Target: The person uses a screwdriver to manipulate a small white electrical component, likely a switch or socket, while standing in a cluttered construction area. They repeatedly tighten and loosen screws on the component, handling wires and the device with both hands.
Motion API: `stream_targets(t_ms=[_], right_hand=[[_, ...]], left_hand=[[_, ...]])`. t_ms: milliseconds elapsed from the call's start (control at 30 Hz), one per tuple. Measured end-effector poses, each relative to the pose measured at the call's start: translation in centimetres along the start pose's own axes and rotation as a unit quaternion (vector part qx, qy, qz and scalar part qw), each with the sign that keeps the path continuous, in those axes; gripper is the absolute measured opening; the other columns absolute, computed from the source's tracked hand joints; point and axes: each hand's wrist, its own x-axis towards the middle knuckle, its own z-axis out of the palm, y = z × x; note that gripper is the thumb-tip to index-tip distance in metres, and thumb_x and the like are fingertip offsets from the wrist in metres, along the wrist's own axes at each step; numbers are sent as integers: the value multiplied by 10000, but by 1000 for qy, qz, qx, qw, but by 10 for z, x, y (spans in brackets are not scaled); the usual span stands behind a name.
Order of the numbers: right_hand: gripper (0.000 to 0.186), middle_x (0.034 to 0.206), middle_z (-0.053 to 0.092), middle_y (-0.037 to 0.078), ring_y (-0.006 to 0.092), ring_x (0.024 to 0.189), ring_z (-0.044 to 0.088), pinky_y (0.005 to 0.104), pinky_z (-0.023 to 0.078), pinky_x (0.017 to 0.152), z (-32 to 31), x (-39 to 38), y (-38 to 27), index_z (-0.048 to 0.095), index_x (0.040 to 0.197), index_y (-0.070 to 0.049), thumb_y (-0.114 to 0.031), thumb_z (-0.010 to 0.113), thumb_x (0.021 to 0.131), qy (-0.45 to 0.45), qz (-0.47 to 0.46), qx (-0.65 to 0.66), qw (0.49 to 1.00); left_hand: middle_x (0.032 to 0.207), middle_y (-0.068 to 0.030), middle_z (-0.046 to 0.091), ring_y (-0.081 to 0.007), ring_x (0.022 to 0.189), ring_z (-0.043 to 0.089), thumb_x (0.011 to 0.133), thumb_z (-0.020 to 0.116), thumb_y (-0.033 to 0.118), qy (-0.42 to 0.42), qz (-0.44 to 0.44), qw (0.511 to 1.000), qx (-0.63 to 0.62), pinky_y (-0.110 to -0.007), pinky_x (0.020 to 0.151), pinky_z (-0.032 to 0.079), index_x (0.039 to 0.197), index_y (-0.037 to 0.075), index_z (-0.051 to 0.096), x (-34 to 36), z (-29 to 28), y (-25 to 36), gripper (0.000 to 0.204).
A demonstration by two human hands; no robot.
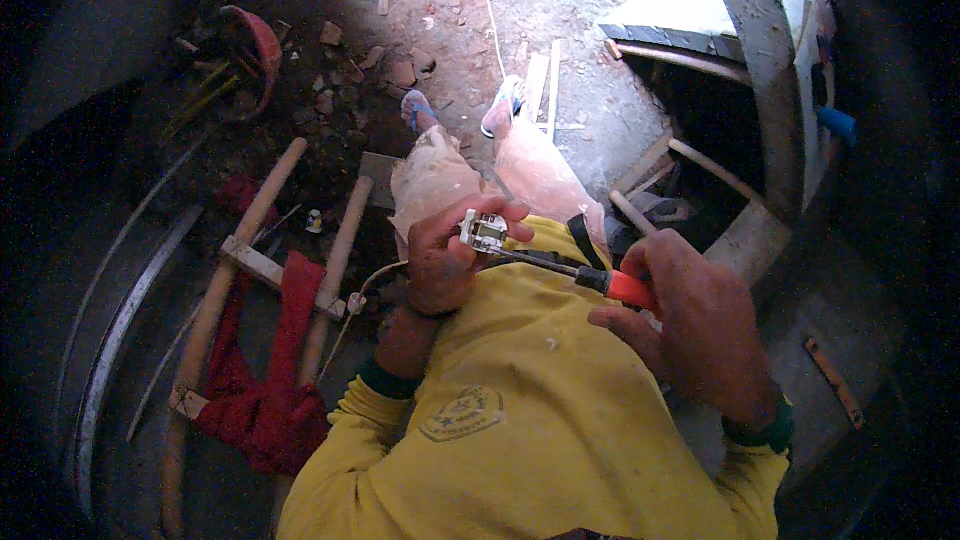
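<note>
Close in front of my yellow top, my left hand point(442, 258) grips a small white electrical fitting point(484, 231) between thumb and fingers. Its open side shows metal parts inside. From the right, my right hand point(690, 315) is wrapped round the red and black handle of a screwdriver point(628, 290). The screwdriver's thin shaft points left, and its tip meets the lower right edge of the fitting. Whether the tip sits in a screw is too small to tell. A pale cable point(352, 318) runs up to my left hand from the lower left.
A wooden ladder point(250, 202) leans at my left, with a dark red cloth point(290, 380) draped over it. Beyond it lie a red basin point(268, 60) and broken rubble point(405, 70). Wooden pieces and a white-topped frame point(765, 30) stand at the right. Another cable point(490, 2) crosses the floor ahead.
</note>
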Motion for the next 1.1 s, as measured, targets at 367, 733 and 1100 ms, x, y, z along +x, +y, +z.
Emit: stream_targets(t_ms=[367,733,1100], right_hand=[[244,836,593,139,345,686,600,433,466,599,4,1,-6,576,921,-27,-224,694,835,45,-31,-74,996],[251,748,572,120,286,619,570,385,447,561,1,9,0,584,873,-22,-154,764,758,84,-81,-22,993],[323,958,549,159,374,816,612,439,510,657,0,15,-2,558,961,-19,-166,757,753,89,-56,-58,993]], left_hand=[[1208,-197,639,-181,952,688,850,652,569,9,27,999,23,-165,517,395,1221,-23,557,7,-3,-1,705],[1252,-204,612,-287,1077,655,867,649,538,-11,42,999,19,-355,832,561,1234,10,559,7,-5,1,649],[1264,-224,598,-328,1091,643,877,629,536,-24,45,998,29,-444,924,532,1248,-2,546,11,1,3,659]])
